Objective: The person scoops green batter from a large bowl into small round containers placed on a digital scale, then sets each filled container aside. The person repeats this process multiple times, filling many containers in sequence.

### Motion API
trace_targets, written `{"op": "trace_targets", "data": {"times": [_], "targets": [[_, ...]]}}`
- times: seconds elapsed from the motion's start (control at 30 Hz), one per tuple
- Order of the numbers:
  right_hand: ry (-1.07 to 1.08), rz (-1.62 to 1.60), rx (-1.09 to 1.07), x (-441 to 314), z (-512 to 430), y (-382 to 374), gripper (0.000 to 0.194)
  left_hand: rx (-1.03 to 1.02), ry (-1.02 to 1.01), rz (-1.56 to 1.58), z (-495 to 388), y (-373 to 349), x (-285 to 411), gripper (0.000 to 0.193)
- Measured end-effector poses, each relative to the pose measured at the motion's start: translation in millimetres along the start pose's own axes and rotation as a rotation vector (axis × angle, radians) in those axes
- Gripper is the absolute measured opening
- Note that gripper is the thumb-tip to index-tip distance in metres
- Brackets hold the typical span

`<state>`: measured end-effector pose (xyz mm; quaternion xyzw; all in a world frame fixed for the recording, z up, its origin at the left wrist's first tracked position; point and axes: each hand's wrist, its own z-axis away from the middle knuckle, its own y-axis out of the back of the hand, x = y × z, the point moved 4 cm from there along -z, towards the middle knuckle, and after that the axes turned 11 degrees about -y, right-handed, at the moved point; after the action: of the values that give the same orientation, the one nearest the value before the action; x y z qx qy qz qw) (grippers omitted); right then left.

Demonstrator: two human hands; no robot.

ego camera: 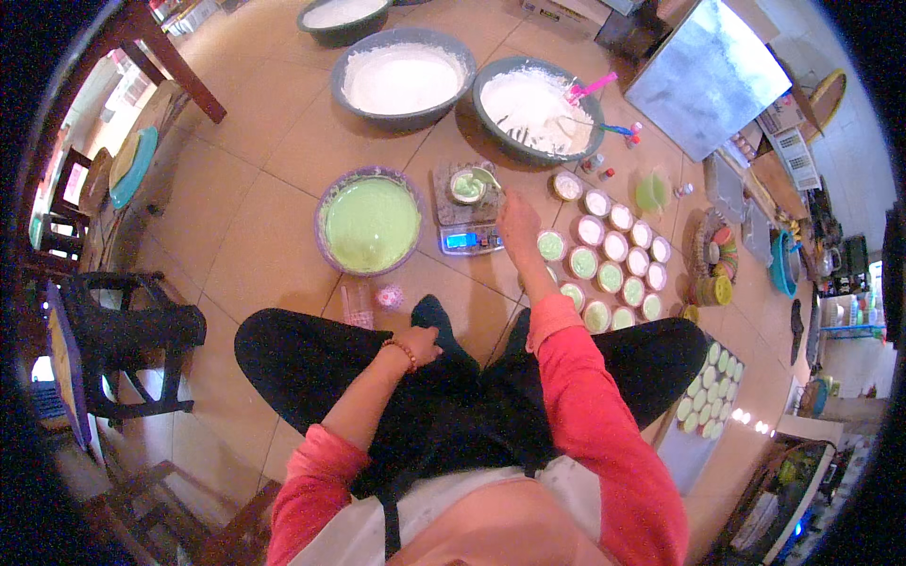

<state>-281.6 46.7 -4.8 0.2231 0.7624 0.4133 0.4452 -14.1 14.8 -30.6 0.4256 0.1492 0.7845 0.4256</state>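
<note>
My right hand [519, 219] grips a spoon [487, 177] whose bowl is over a small cup of green batter [468, 187]. The cup stands on a digital kitchen scale [473, 240] with a lit blue display. Left of the scale is a large bowl of green batter [371, 223] with a smeared rim. My left hand [421, 347], with a bead bracelet at the wrist, rests by my left lower leg and holds nothing. To the right of my right hand stand rows of small cups, some filled with green batter [583, 262] and some with white [616, 246].
Two grey basins of white batter [403, 74] [531, 106] stand beyond the scale, the right one holding pink- and blue-handled tools. Small bottles [593, 163] lie near the cups. Further right are a woven basket [708, 244] and a tray of filled cups [690, 453]. A dark stool [141, 339] stands left.
</note>
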Motion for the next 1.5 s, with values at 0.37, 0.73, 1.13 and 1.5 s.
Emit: {"op": "trace_targets", "data": {"times": [0.37,0.73,1.13,1.5], "targets": [[-0.439,-0.622,-0.233,37,-9,-26,0.021,0.182,-0.115,-0.036,-2,1,1,0.028],[-1.05,-1.726,-0.864,25,-8,-21,0.025,0.406,-0.176,0.04,-8,2,-5,0.024],[-0.376,-0.913,-0.74,-39,3,-19,0.019,0.033,-0.003,-0.116,-3,-9,-5,0.025],[0.608,0.204,-0.515,-146,78,-72,0.022,0.146,-0.099,0.036,-6,-4,0,0.024]]}}
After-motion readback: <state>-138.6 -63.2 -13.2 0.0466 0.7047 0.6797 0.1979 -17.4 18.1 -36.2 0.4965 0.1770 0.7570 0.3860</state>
